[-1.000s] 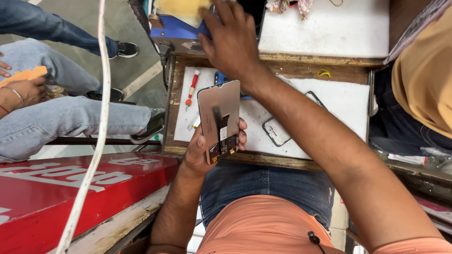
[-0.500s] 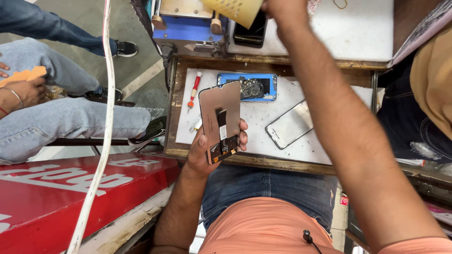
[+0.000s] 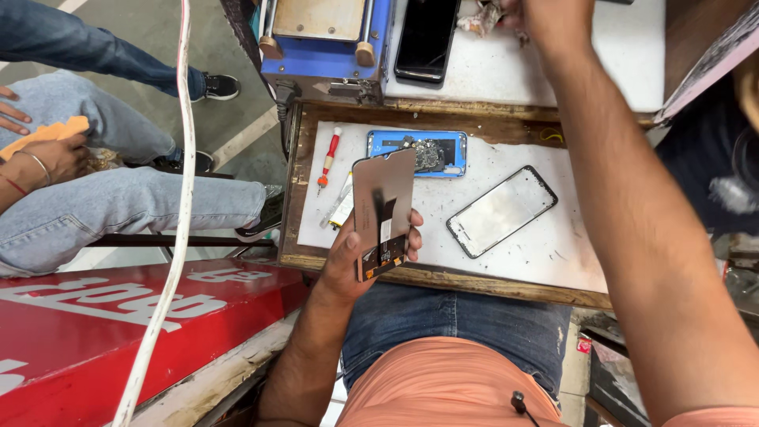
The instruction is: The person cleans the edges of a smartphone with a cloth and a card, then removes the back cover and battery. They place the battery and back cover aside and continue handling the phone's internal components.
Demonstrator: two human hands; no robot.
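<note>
My left hand [image 3: 353, 257] holds a phone display panel [image 3: 383, 209] upright over the near edge of the wooden tray [image 3: 443, 278], its copper-coloured back with a flex cable facing me. My right hand [image 3: 549, 14] reaches far forward to the top of the view, over a crumpled rag [image 3: 484, 16] on the white shelf; its fingers are cut off by the frame. On the white mat lie an opened blue phone body [image 3: 417, 152], a clear screen frame [image 3: 501, 210] and a red-handled screwdriver [image 3: 327, 158].
A blue heating machine [image 3: 324, 39] and a dark phone [image 3: 427, 38] stand on the far shelf. A seated person in jeans [image 3: 118, 198] is to the left, holding something orange. A white cable [image 3: 170, 237] hangs across a red signboard [image 3: 118, 316].
My right arm has stretched farther forward, from over the tray to the far shelf, uncovering the blue phone body. The left hand keeps the display panel in the same place.
</note>
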